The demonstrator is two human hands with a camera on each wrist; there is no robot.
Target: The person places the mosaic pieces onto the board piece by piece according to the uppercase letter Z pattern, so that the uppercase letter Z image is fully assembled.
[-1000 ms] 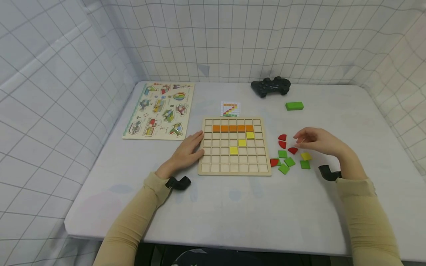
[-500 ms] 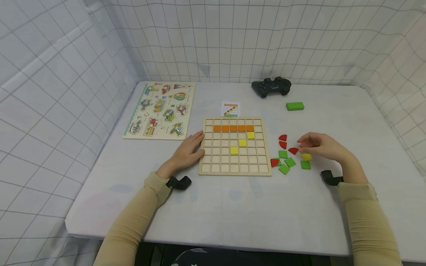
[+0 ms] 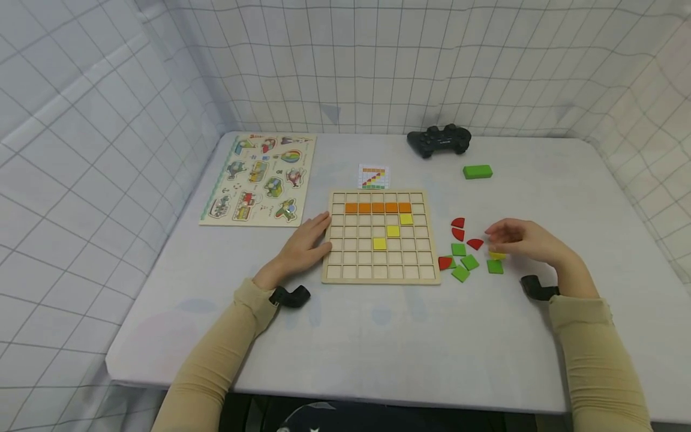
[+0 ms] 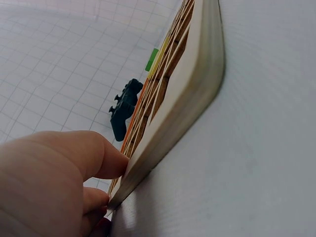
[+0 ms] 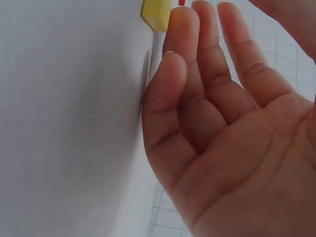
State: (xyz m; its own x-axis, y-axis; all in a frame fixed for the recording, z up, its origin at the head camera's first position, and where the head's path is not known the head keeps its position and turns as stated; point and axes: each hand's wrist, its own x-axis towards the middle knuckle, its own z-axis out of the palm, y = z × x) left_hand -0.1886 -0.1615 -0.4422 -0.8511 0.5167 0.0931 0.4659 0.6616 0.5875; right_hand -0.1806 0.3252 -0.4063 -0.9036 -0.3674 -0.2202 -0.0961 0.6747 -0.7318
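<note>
A square wooden grid board (image 3: 387, 274) lies mid-table, with a row of orange square tiles (image 3: 378, 208) and three yellow tiles (image 3: 393, 231) stepping down diagonally in its cells. My left hand (image 3: 299, 247) rests against its left edge with fingers extended; the left wrist view shows the thumb (image 4: 106, 160) touching the rim. To the right of the board, my right hand (image 3: 526, 240) hovers with loosely bent fingers over a loose yellow tile (image 3: 497, 256), partly covered in the head view. In the right wrist view the fingertips are close to this tile (image 5: 159, 12), with nothing visibly pinched.
Green square tiles (image 3: 460, 273) and red quarter-circle pieces (image 3: 457, 234) lie between board and right hand. A pattern card (image 3: 373, 177) sits behind the board. Farther back are a black game controller (image 3: 439, 141) and a green block (image 3: 477, 172); a picture puzzle (image 3: 258, 180) lies left.
My right hand has moved slightly right and toward the front edge, from beside a red piece to above the loose yellow tile. The left hand and the board have stayed put.
</note>
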